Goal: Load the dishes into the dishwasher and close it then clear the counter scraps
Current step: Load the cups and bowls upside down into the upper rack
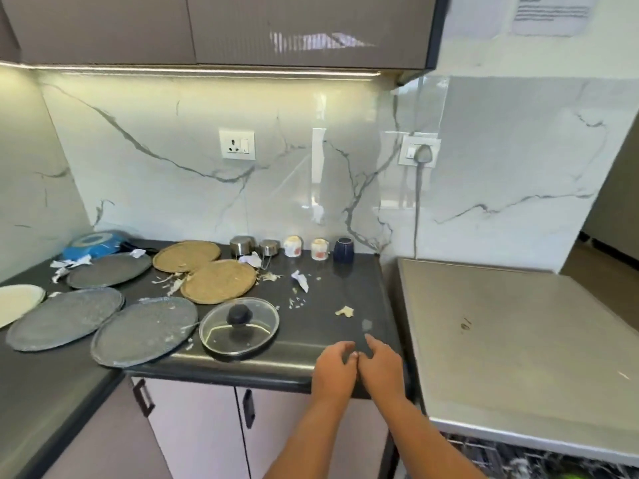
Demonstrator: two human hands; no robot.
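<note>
My left hand and my right hand hover side by side over the front edge of the dark counter, fingers loosely curled, holding nothing. To their left lies a glass lid with a black knob. Three grey plates and two woven mats cover the counter's left half. Food and paper scraps are scattered among them. The dishwasher stands at the right, with its rack showing below.
Along the marble backsplash stand two steel cups, two white cups and a dark blue cup. A blue pan sits in the far left corner, a white plate at the left edge. Cabinet doors are below.
</note>
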